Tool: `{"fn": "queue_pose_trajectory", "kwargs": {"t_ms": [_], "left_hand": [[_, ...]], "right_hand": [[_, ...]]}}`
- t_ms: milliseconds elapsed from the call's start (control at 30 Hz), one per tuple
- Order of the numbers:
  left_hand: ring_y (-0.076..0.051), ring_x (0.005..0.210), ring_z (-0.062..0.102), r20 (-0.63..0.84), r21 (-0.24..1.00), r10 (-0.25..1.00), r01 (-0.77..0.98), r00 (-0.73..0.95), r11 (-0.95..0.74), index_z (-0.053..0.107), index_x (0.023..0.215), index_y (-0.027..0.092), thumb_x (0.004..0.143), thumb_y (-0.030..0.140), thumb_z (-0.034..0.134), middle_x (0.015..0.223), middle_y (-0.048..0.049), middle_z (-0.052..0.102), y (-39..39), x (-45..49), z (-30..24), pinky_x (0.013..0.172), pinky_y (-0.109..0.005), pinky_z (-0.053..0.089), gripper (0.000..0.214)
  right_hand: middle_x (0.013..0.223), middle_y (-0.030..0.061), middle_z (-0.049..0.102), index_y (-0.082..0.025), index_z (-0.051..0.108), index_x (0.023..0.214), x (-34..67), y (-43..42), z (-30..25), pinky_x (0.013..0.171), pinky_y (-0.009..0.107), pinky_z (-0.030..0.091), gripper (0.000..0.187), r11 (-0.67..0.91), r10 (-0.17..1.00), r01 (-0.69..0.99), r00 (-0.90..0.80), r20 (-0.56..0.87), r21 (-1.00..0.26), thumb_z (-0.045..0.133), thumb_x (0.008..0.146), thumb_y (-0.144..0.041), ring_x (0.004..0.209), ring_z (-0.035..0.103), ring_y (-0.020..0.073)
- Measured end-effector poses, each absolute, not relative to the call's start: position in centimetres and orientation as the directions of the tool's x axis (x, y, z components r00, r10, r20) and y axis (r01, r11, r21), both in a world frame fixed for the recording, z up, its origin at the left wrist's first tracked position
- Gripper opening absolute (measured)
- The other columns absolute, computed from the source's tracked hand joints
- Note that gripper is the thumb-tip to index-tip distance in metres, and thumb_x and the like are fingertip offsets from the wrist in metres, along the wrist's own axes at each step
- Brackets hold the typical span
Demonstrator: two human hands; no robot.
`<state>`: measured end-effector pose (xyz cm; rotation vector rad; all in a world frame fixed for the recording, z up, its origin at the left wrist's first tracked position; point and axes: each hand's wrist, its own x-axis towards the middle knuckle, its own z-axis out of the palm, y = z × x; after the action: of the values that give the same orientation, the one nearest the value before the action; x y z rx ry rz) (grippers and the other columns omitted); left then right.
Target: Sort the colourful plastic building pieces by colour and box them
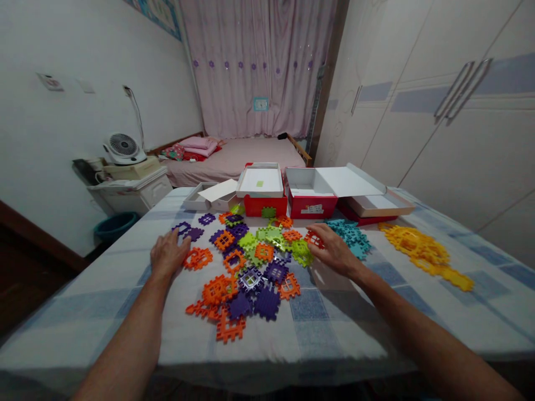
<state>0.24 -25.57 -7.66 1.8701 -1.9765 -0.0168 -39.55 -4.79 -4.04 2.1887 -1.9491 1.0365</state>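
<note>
Interlocking plastic building pieces in purple, orange and lime green lie in a loose pile in front of me. My left hand (pixel 168 255) rests at the pile's left side, fingers apart, near a purple window piece (pixel 181 227) and a solid purple piece (pixel 194 234). An orange piece (pixel 198 258) lies just right of it. At the pile's right side, my right hand (pixel 334 250) has its thumb and fingers around an orange-red window piece (pixel 314 239), partly covered by the hand. A lime green piece (pixel 301 253) lies beside the thumb.
Teal pieces (pixel 350 238) are heaped beyond my right hand, and yellow pieces (pixel 418 248) farther right. Along the back stand an open red box (pixel 311 206), another red box (pixel 265 206), a grey tray (pixel 200 203) and a pale lid (pixel 378 206). A checked cloth (pixel 313 328) covers the table.
</note>
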Motion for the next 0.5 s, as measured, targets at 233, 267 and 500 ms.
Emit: {"fn": "queue_pose_trajectory", "kwargs": {"t_ms": [233, 267, 500], "left_hand": [[-0.028, 0.110, 0.060, 0.264, 0.410, -0.964, -0.901, -0.032, 0.142, 0.069, 0.109, 0.014, 0.087, 0.042, 0.037, 0.119, -0.0134, 0.067, -25.2, -0.2, -6.9, 0.096, -0.037, 0.045, 0.047], [-0.028, 0.109, 0.061, 0.279, 0.416, -0.960, -0.898, -0.025, 0.144, 0.069, 0.106, 0.015, 0.087, 0.041, 0.038, 0.116, -0.0130, 0.068, -25.2, -0.3, -6.8, 0.095, -0.037, 0.045, 0.046], [-0.029, 0.115, 0.056, 0.419, 0.351, -0.904, -0.901, -0.091, 0.254, 0.068, 0.108, 0.009, 0.085, 0.039, 0.037, 0.118, -0.0175, 0.064, -25.5, -0.2, -7.4, 0.103, -0.039, 0.040, 0.048]], "right_hand": [[0.120, 0.0133, 0.059, -0.015, 0.058, 0.122, -38.3, -10.2, -5.3, 0.098, 0.036, 0.043, 0.039, -0.173, -0.899, -0.900, -0.022, 0.437, -0.400, 0.052, 0.085, -0.026, 0.111, 0.056, 0.0222], [0.122, 0.0135, 0.059, -0.015, 0.057, 0.124, -38.1, -10.4, -5.6, 0.098, 0.035, 0.043, 0.041, -0.158, -0.914, -0.905, -0.018, 0.405, -0.396, 0.052, 0.086, -0.028, 0.111, 0.056, 0.0222], [0.117, 0.0114, 0.062, -0.016, 0.059, 0.126, -37.6, -9.7, -6.5, 0.098, 0.035, 0.041, 0.047, -0.087, -0.936, -0.908, -0.067, 0.346, -0.410, 0.054, 0.079, -0.021, 0.108, 0.056, 0.0223]]}}
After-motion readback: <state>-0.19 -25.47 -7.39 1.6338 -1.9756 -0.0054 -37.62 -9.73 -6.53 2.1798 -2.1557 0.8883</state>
